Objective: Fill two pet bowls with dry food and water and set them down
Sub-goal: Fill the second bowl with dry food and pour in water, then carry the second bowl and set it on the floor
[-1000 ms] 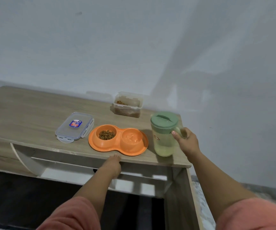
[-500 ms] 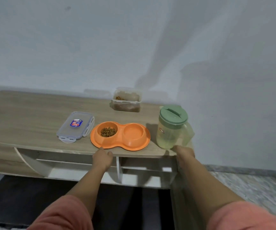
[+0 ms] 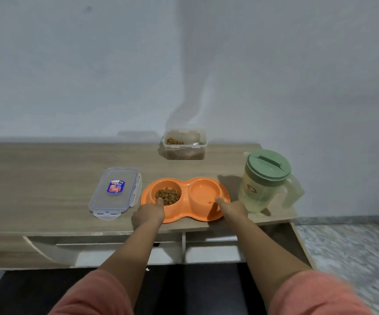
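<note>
An orange double bowl (image 3: pixel 185 198) sits at the near edge of a wooden bench (image 3: pixel 47 178), its two wells side by side. The left well holds dry food (image 3: pixel 168 195); the right well looks orange inside, and whether it holds water I cannot tell. The left hand (image 3: pixel 148 214) is at the bowl's near-left rim, its thumb laid on top by the food well and its other fingers hidden below the rim, so it appears to pinch the rim. The right hand (image 3: pixel 232 209) is at the near-right rim in the same way, thumb on top at the edge of the right well, the other fingers out of sight; it too appears to grip the rim. Both forearms reach forward from salmon sleeves (image 3: pixel 93 294) at the bottom of the view. Just right of the bowl stands a pale jug (image 3: pixel 263 189), upright, with a green lid (image 3: pixel 268 167) and its handle turned to the right; it holds some liquid in its lower part. Left of the bowl, just beside it, a clear box lid (image 3: pixel 115 189) with a blue label lies flat. Behind the bowl, near the wall (image 3: pixel 93 76), stands an open clear box (image 3: pixel 185 144) with more dry food in it. Below the bench top are pale shelf openings, and to the right a speckled floor (image 3: pixel 343 246).
</note>
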Demonstrator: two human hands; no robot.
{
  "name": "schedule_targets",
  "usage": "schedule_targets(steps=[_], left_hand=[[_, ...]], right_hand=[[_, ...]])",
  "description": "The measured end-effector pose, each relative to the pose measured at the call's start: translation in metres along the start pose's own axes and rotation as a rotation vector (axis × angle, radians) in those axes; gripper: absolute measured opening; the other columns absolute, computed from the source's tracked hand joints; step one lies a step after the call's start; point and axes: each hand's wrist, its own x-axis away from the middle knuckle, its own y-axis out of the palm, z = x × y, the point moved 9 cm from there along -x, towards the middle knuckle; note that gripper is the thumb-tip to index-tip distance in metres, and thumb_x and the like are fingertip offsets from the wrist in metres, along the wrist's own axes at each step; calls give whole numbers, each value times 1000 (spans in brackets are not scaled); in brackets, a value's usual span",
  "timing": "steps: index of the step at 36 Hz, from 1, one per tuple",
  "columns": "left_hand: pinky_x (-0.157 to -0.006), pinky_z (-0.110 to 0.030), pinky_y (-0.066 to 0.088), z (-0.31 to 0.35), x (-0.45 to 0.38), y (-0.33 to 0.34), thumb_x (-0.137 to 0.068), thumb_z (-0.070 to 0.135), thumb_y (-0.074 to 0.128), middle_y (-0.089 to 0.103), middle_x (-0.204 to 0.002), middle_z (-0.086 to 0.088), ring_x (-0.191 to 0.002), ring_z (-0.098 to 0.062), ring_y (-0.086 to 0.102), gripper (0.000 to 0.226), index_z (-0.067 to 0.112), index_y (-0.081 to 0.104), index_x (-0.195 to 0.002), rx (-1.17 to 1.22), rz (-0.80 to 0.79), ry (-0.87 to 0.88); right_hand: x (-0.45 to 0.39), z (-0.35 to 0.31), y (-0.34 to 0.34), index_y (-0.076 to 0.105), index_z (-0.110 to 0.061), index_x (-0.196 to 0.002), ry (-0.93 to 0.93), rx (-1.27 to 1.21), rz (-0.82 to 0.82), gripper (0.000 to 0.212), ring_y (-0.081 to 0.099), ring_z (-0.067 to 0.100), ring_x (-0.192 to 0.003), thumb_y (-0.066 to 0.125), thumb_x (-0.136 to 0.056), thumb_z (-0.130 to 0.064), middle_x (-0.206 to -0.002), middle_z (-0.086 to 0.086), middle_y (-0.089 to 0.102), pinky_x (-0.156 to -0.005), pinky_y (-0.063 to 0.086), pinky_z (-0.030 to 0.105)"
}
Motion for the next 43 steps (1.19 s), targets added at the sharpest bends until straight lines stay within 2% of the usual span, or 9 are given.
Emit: schedule_targets(steps=[4,9,15,19,26,28,33,40,43], left_hand=[[-88,-36,45,0,-10,-3,-95,59,30,66,-114,-16,-108,-31,60,68,3,64,-114,-102,-23,35],[-81,-34,47,-9,-17,-6,-89,59,45,64,-115,-15,-106,-31,60,65,4,62,-118,-7,-56,-25],[-95,-41,48,-16,-26,-14,-82,61,55,53,-130,-17,-117,-34,53,77,7,43,-136,123,-97,-80],[-95,-42,47,-20,-25,-17,-82,62,54,53,-128,-19,-116,-35,52,77,7,44,-134,124,-118,-60],[-90,-44,52,-19,-13,-19,-78,63,53,60,-117,-16,-105,-35,60,73,7,52,-125,145,-138,20],[-89,-45,52,-15,-3,-20,-78,62,53,58,-116,-17,-101,-37,61,73,7,50,-127,194,-132,41],[-98,-42,42,2,41,-10,-93,32,56,43,-138,-26,-123,-40,48,63,-5,33,-139,331,-267,60],[-103,-41,36,23,106,19,-94,31,56,41,-141,-25,-130,-38,40,65,-6,30,-140,318,-387,157],[-101,-43,40,33,136,40,-92,31,59,48,-137,-24,-126,-40,46,65,-3,30,-139,337,-443,198]], right_hand=[[4,-6,10,51,0,-130,39,46,75,70,55,35,-117,62,-84,-51,-132,19,53,-92,46,38],[12,-4,14,54,-1,-127,97,42,151,64,56,34,-111,62,-83,-47,-128,20,53,-89,47,37],[32,6,25,55,-4,-125,187,-46,217,60,56,33,-110,61,-79,-43,-125,17,55,-82,47,37],[49,22,28,53,-3,-126,255,-134,279,64,57,35,-109,63,-76,-43,-126,19,54,-91,51,42],[87,51,28,42,-3,-136,325,-365,388,68,56,37,-111,67,-80,-34,-137,21,44,-86,49,42],[97,60,22,42,-4,-138,337,-404,417,69,55,37,-112,67,-81,-34,-138,20,42,-85,48,41],[123,80,-3,39,-4,-138,368,-457,478,67,52,37,-115,67,-84,-32,-143,19,33,-88,45,41],[160,119,-61,38,-1,-140,417,-563,597,70,52,38,-115,68,-84,-31,-144,19,30,-87,45,40],[174,140,-91,40,-1,-139,434,-592,641,68,51,36,-118,67,-84,-31,-144,19,33,-86,43,39]])
